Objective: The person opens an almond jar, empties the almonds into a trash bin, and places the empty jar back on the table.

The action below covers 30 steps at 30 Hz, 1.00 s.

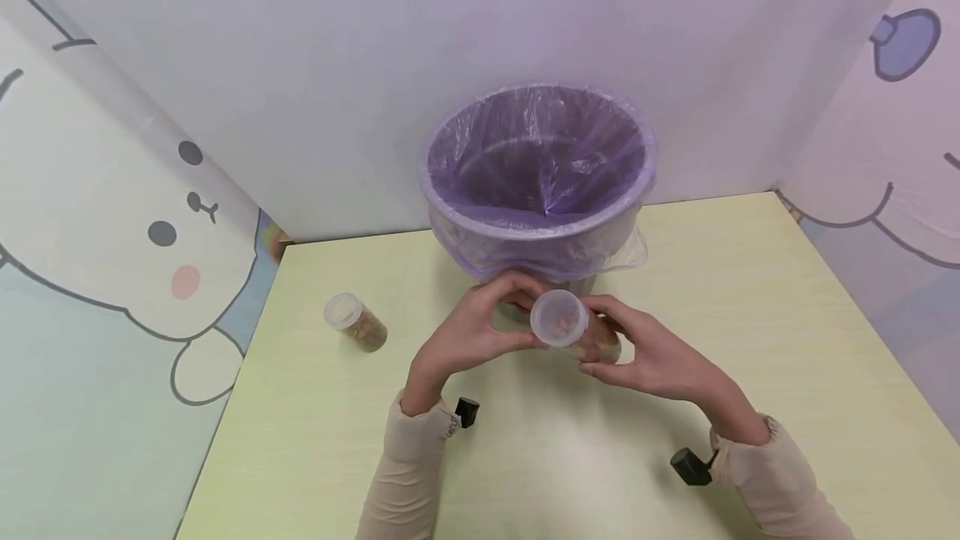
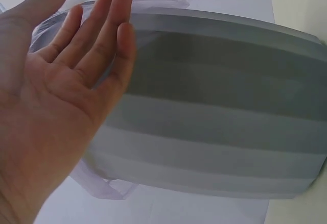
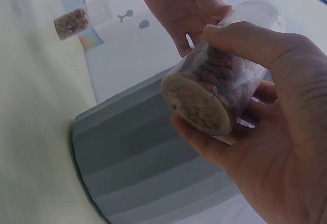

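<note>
My right hand (image 1: 660, 358) holds a clear plastic jar (image 3: 217, 76) of brown, almond-like nuts around its body, tilted above the table. Thumb and fingers of my left hand (image 1: 468, 327) curve round the jar's translucent lid (image 1: 558, 317), which is on the jar. In the left wrist view, that hand's palm shows, but little of the jar. A second lidded jar (image 1: 357, 322) of nuts stands on the table, left of my hands.
Just beyond my hands stands a grey bin (image 2: 214, 91) lined with a purple plastic bag (image 1: 487, 165). It stands on the pale yellow table (image 1: 315, 440), against a white wall (image 1: 337, 90). Cartoon-printed panels (image 1: 90, 190) flank the table.
</note>
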Each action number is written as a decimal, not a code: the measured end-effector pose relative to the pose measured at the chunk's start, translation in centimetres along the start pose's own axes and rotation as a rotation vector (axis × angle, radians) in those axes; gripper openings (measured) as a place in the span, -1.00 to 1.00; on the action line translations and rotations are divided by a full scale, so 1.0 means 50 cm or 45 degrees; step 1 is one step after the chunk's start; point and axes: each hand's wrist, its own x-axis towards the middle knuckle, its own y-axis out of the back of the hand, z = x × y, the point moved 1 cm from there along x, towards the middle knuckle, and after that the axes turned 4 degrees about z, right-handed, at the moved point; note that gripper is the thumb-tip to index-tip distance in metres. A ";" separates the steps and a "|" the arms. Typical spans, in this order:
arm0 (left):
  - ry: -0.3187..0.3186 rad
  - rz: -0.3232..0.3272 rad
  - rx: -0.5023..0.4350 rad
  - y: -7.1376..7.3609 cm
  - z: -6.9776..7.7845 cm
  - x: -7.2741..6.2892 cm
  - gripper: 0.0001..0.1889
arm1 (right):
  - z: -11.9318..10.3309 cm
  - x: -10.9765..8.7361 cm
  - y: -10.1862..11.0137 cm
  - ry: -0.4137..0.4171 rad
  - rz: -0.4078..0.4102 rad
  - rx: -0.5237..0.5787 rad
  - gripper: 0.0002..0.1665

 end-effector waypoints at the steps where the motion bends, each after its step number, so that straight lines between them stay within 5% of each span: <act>1: 0.004 -0.008 0.002 0.001 0.000 -0.001 -0.37 | 0.000 0.000 0.000 0.002 -0.001 -0.006 -0.12; 7: -0.105 -0.067 0.116 0.009 0.017 -0.008 -0.07 | 0.003 0.000 -0.001 0.030 -0.016 -0.054 -0.14; 15: -0.385 -0.104 0.289 -0.002 0.045 -0.004 -0.45 | -0.001 -0.001 -0.004 0.057 -0.019 -0.175 -0.12; 19: -0.372 -0.064 0.380 -0.004 0.051 -0.005 -0.52 | 0.000 -0.001 -0.004 0.110 0.006 -0.239 -0.09; 30: -0.175 0.043 0.688 -0.016 0.061 -0.011 -0.54 | -0.003 0.001 0.001 0.190 0.042 -0.374 -0.07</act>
